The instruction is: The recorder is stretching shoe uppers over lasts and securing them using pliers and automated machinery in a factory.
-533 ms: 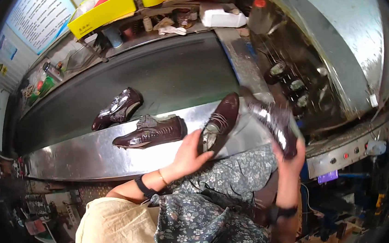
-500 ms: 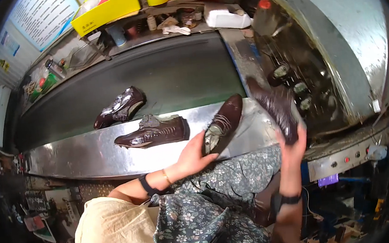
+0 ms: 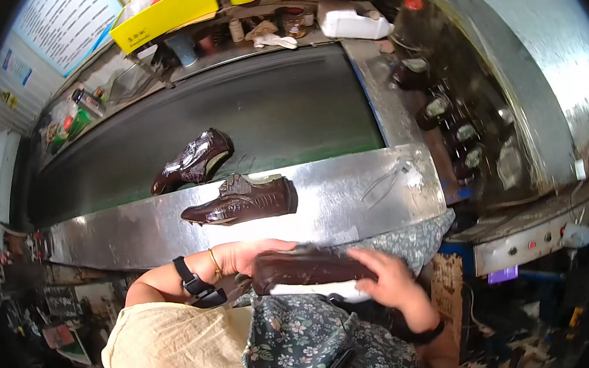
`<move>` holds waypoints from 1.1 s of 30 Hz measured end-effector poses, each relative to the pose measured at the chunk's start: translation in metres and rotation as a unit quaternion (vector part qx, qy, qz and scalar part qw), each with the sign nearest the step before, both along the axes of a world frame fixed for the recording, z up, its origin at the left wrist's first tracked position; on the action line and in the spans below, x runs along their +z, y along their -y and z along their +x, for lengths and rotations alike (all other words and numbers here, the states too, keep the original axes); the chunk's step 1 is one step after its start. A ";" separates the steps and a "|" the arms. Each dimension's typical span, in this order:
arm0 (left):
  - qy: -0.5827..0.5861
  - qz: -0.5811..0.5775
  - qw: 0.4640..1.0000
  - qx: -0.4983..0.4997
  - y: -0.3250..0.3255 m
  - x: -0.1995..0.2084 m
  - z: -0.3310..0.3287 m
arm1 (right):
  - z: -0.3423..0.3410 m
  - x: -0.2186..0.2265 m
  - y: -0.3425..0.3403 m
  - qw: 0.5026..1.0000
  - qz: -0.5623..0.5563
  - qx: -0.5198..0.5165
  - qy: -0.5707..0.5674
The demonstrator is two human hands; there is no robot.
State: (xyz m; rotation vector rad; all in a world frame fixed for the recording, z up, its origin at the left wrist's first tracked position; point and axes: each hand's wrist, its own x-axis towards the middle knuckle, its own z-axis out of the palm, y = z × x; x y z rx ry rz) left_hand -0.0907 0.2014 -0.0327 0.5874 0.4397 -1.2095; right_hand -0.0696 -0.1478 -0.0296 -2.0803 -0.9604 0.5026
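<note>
- Your left hand (image 3: 246, 255) is wrapped round the left end of the glossy dark-brown leather shoe with a pale sole edge (image 3: 309, 267), with fingers going behind it.
- Your right hand (image 3: 391, 282) is at the shoe's other end, fingers partly spread and thumb apart; it's motion-blurred, so I can't tell whether it's gripping or just touching.
- That shoe is crosswise over your lap, near side of the shiny bare-metal counter (image 3: 117, 234), pale edge facing you, above the dark floral apron (image 3: 301, 337).
- On the counter: a second dark-brown shoe with textured upper (image 3: 240, 201), toe to your left.
- Behind it: a third glossy dark-brown shoe (image 3: 197, 157), mostly on the dark flat belt-like surface (image 3: 302, 106), toe by the counter's back edge.
- To your right: several dark shoes (image 3: 436, 108) in a row beside the belt-like surface, well apart from your hands.
- Far shelf: bright yellow open box (image 3: 164, 16); white plastic jug (image 3: 354, 21) lying lower, further right.
- Lower right: grey control panel with buttons (image 3: 524, 244), small purple box (image 3: 503, 274) just below.
</note>
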 end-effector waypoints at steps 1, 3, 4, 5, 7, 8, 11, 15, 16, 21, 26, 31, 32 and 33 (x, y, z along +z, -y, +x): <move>-0.020 0.105 0.994 -0.018 0.009 -0.003 -0.001 | -0.032 -0.009 0.001 0.990 0.054 -0.067 -0.108; 0.043 0.168 0.982 0.074 0.038 -0.012 0.001 | -0.076 -0.031 0.001 0.963 0.117 -0.183 -0.159; 0.035 0.158 0.972 0.170 0.059 -0.016 0.004 | -0.095 -0.038 0.002 0.941 0.053 -0.247 -0.227; -0.060 0.114 0.963 0.235 0.078 -0.018 0.012 | -0.107 -0.045 0.002 0.957 0.040 -0.246 -0.146; -0.003 0.090 0.969 0.228 0.127 -0.016 0.026 | -0.126 -0.049 0.002 0.933 0.012 -0.306 -0.189; 0.011 0.084 0.974 0.208 0.148 -0.009 0.031 | -0.135 -0.046 0.004 0.923 0.052 -0.355 -0.141; 0.238 0.052 0.955 0.170 0.209 0.021 0.027 | -0.160 -0.017 0.032 0.768 0.416 -0.424 -0.241; 0.458 -0.030 0.880 -0.124 0.215 0.047 -0.004 | -0.211 0.040 0.107 0.662 0.456 -0.585 -0.113; 0.507 -0.050 0.842 -0.177 0.207 0.046 -0.009 | -0.224 0.056 0.133 0.669 0.420 -0.612 -0.042; 0.609 0.095 0.738 -0.275 0.166 0.003 -0.022 | -0.253 0.130 0.292 0.588 0.094 -0.742 0.308; 0.577 0.189 0.745 -0.277 0.150 -0.021 -0.023 | -0.259 0.159 0.409 0.382 -0.215 -0.860 0.262; 0.593 0.162 0.743 -0.263 0.159 -0.022 -0.029 | -0.273 0.179 0.444 0.464 -0.131 -0.872 0.086; 0.586 0.172 0.743 -0.274 0.162 -0.022 -0.030 | -0.276 0.181 0.444 0.450 -0.135 -0.876 0.112; 0.598 0.172 0.728 -0.288 0.165 -0.023 -0.031 | -0.283 0.184 0.445 0.495 -0.087 -0.861 0.078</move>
